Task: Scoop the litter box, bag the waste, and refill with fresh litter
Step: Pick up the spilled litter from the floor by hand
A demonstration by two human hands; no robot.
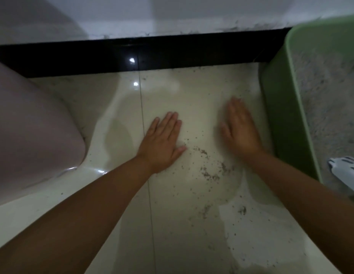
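On pale floor tiles point(116, 194) beside green litter box point(280, 115): left hand point(162, 141) and right hand point(241, 129) flat, fingers straight, holding nothing; spilled litter grains point(209, 173) between, seemingly.

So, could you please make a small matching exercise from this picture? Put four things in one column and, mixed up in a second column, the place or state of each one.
Things:
1. left hand
2. green litter box
3. white slotted scoop
4. spilled grains

Places or states:
A. scattered on the floor tiles between the two forearms
B. stands at the right edge, holds pale litter
C. flat on the floor, fingers straight
D. lies inside the box, near its lower end

Pairs: 1-C, 2-B, 3-D, 4-A
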